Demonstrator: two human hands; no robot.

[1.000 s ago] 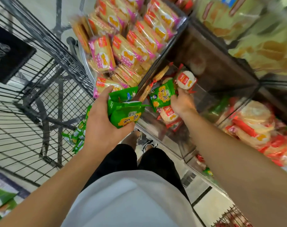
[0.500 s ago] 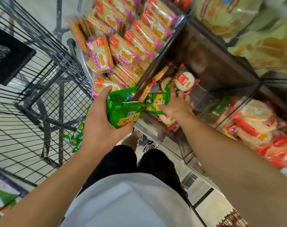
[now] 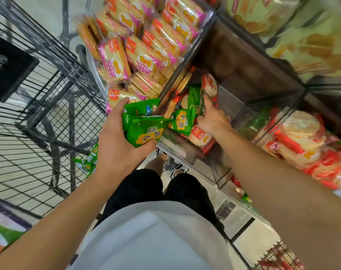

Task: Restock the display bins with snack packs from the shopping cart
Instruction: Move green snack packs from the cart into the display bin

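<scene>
Head view, looking straight down past a white shirt (image 3: 146, 240) and black shorts (image 3: 160, 191) to sneakers (image 3: 171, 162) on the floor; left hand (image 3: 117, 145) at about 9 o'clock of centre, fingers and thumb curled round a bunch of green snack packs (image 3: 144, 125), held just above the near edge of the clear display bin (image 3: 234, 110); right hand (image 3: 212, 119) at about 2 o'clock of the left one, reaching into that bin, index finger stretched toward 12 o'clock, remaining fingers curled under; whether anything sits pinched in them cannot be told; one green pack (image 3: 182, 121) lying just beside the right hand at its 9 o'clock, printed face up, touching or nearly touching the knuckles; another green pack (image 3: 194, 96) standing on edge deeper in the bin at 12 o'clock; round rice crackers in red wrappers (image 3: 200, 135) under and around the right wrist, one more (image 3: 209, 84) at the far end of the bin by the fingertip; black wire shopping cart (image 3: 39, 114) filling the 9 o'clock side, a few green packs (image 3: 88, 162) on its floor just under the left wrist; bin of pink-wrapped biscuit packs (image 3: 142, 47) at 12 o'clock, piled high; neighbouring bin of red-wrapped round crackers (image 3: 306, 145) at 3 o'clock; large pale green bags (image 3: 302, 36) at 1 o'clock, blurred.
</scene>
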